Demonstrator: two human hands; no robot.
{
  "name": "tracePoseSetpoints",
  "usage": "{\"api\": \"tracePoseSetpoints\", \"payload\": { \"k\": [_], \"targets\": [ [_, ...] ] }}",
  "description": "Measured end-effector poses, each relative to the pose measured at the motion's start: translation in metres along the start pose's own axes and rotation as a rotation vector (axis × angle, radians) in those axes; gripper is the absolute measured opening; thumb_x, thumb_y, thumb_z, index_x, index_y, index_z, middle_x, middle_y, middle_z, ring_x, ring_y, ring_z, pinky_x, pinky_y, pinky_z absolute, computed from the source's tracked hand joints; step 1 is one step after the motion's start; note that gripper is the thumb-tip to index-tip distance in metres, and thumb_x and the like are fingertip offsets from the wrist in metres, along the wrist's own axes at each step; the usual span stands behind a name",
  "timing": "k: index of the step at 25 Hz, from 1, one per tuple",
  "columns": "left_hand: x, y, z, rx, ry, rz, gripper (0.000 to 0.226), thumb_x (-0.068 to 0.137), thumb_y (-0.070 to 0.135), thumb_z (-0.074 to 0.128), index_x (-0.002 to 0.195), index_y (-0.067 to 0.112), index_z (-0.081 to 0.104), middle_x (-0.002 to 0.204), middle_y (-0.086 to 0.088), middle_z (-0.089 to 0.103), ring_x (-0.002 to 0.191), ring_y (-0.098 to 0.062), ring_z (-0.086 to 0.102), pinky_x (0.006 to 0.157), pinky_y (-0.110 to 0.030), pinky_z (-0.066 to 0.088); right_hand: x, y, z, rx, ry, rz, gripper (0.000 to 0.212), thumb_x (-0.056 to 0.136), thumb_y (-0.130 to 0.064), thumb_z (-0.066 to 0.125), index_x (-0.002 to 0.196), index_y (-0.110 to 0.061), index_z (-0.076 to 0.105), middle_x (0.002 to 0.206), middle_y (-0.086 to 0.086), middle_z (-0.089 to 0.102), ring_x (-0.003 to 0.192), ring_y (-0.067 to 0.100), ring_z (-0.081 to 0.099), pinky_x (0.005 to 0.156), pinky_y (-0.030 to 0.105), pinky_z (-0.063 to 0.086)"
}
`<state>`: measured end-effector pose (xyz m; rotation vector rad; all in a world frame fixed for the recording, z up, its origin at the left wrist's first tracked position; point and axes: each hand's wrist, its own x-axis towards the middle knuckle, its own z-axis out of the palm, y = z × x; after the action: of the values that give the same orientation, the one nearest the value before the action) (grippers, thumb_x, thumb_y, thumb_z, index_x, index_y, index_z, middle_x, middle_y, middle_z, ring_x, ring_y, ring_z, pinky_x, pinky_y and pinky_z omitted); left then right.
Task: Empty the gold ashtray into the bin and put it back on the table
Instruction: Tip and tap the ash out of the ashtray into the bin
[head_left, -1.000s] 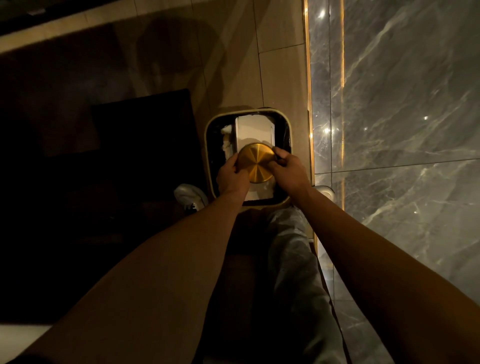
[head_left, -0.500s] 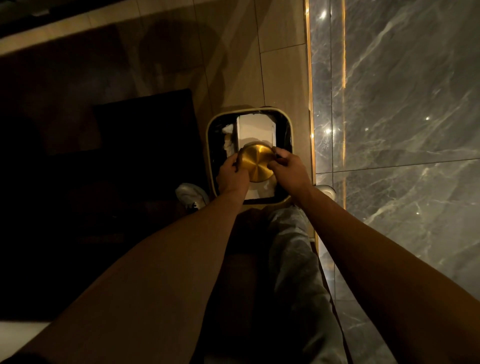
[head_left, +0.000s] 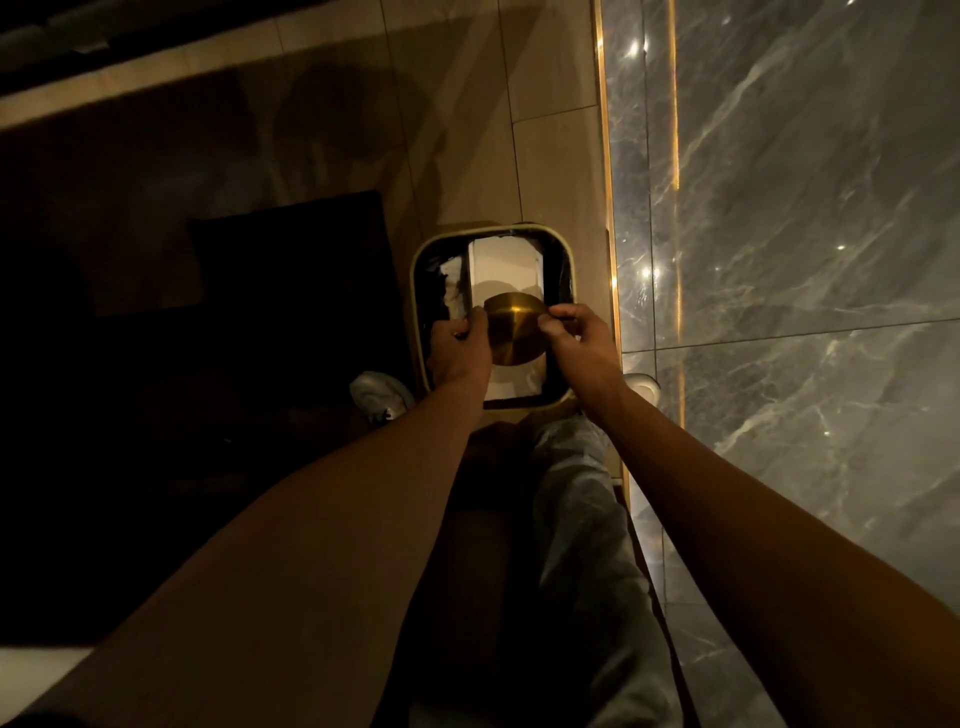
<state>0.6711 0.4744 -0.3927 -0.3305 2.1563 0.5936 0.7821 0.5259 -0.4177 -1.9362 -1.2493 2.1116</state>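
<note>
Two hands are extended over the open bin, and the gold ashtray is gripped between them above the bin's opening. The ashtray is seen with its brushed underside turned toward the camera (tilted, the far edge dipping toward the bin interior). The left hand is placed at the 9 o'clock side of the ashtray, its fingers curled narrowly around the rim. The right hand is placed at the 3 o'clock side, its fingers pinched close on the opposite rim. Contact between each hand and the ashtray is visible; no gap is seen at either side.

The bin is a rounded-corner rectangle with a pale rim and a dark liner, and it stands on the tan tiled floor. Inside it, a white sheet-like object is seen beyond the ashtray at 12 o'clock; what it is cannot be told. A grey marble wall panel runs along the 3 o'clock side of the bin, edged by a lit gold strip. A dark mat lies at 9 o'clock of the bin. A grey trouser leg and one light shoe are visible at 6 o'clock, just beside the bin's near edge.
</note>
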Motion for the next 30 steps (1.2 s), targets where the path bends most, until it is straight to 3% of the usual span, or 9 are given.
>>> {"api": "tracePoseSetpoints", "payload": {
  "k": [3, 6, 9, 13, 18, 21, 24, 27, 30],
  "targets": [
    [-0.01, 0.002, -0.004, 0.024, -0.001, -0.002, 0.047, 0.093, 0.044, 0.055, 0.114, 0.002, 0.06, 0.111, -0.012, 0.064, 0.105, -0.028, 0.061, 0.083, -0.031, 0.046, -0.013, -0.002, -0.004, -0.008, 0.02, 0.004, 0.032, 0.096, -0.026, 0.056, 0.123, -0.01, 0.055, 0.092, -0.015, 0.053, 0.083, -0.004, 0.05, 0.067, 0.01, 0.035],
    [-0.023, 0.002, -0.011, 0.054, -0.049, 0.014, 0.047, 0.095, 0.039, 0.055, 0.113, -0.003, 0.065, 0.115, -0.022, 0.067, 0.109, -0.035, 0.062, 0.082, -0.033, 0.047, -0.027, -0.007, -0.006, -0.017, 0.035, 0.014, 0.041, 0.094, -0.036, 0.058, 0.122, -0.006, 0.057, 0.102, -0.004, 0.059, 0.088, 0.001, 0.055, 0.069, 0.012, 0.038],
    [-0.04, 0.001, -0.021, 0.013, -0.117, 0.059, 0.032, 0.095, 0.027, 0.058, 0.115, 0.004, 0.068, 0.11, -0.011, 0.069, 0.11, -0.029, 0.063, 0.085, -0.03, 0.046, -0.037, -0.012, -0.008, -0.009, 0.058, 0.028, 0.047, 0.091, -0.038, 0.062, 0.124, -0.005, 0.058, 0.117, 0.006, 0.064, 0.107, 0.017, 0.059, 0.081, 0.022, 0.046],
    [-0.053, -0.001, -0.032, -0.04, -0.186, 0.058, 0.03, 0.092, 0.016, 0.063, 0.121, 0.011, 0.066, 0.121, -0.008, 0.067, 0.114, -0.023, 0.061, 0.091, -0.032, 0.047, -0.051, -0.019, -0.013, 0.013, 0.029, 0.015, 0.047, 0.089, -0.027, 0.067, 0.128, -0.003, 0.055, 0.122, 0.008, 0.063, 0.115, 0.021, 0.059, 0.093, 0.031, 0.052],
    [-0.068, 0.005, -0.042, -0.058, -0.193, 0.044, 0.034, 0.086, -0.007, 0.055, 0.109, 0.012, 0.069, 0.101, -0.002, 0.064, 0.101, -0.018, 0.057, 0.082, -0.029, 0.043, -0.075, -0.033, -0.022, -0.017, -0.066, -0.043, 0.03, 0.086, 0.004, 0.063, 0.113, -0.01, 0.059, 0.104, -0.001, 0.06, 0.085, 0.002, 0.057, 0.066, 0.016, 0.051],
    [-0.075, 0.005, -0.043, -0.104, -0.157, 0.028, 0.033, 0.084, -0.012, 0.055, 0.101, 0.013, 0.068, 0.098, -0.003, 0.065, 0.102, -0.021, 0.059, 0.078, -0.027, 0.05, -0.086, -0.038, -0.028, -0.052, -0.094, -0.078, 0.041, 0.083, 0.011, 0.062, 0.111, -0.018, 0.057, 0.104, -0.004, 0.057, 0.09, 0.008, 0.057, 0.071, 0.023, 0.057],
    [-0.088, 0.008, -0.046, -0.139, -0.145, -0.015, 0.044, 0.086, -0.01, 0.055, 0.124, 0.011, 0.062, 0.124, -0.007, 0.064, 0.12, -0.024, 0.057, 0.1, -0.037, 0.05, -0.095, -0.04, -0.034, -0.111, -0.075, -0.139, 0.051, 0.082, 0.008, 0.066, 0.128, -0.009, 0.054, 0.124, 0.005, 0.056, 0.112, 0.015, 0.054, 0.089, 0.02, 0.052],
    [-0.104, 0.014, -0.051, -0.153, -0.187, 0.025, 0.035, 0.087, -0.009, 0.051, 0.096, 0.021, 0.065, 0.113, -0.004, 0.065, 0.112, -0.021, 0.057, 0.092, -0.031, 0.046, -0.104, -0.046, -0.037, -0.134, -0.053, -0.178, 0.059, 0.081, 0.004, 0.068, 0.135, -0.01, 0.05, 0.139, 0.009, 0.052, 0.128, 0.018, 0.049, 0.107, 0.032, 0.043],
    [-0.117, 0.02, -0.058, -0.181, -0.225, 0.051, 0.034, 0.088, -0.006, 0.052, 0.102, 0.023, 0.064, 0.13, -0.009, 0.06, 0.122, -0.025, 0.055, 0.102, -0.038, 0.047, -0.116, -0.056, -0.04, -0.111, -0.029, -0.23, 0.061, 0.081, 0.005, 0.068, 0.137, -0.008, 0.048, 0.14, 0.011, 0.048, 0.132, 0.021, 0.047, 0.109, 0.04, 0.044]
  ]
}}
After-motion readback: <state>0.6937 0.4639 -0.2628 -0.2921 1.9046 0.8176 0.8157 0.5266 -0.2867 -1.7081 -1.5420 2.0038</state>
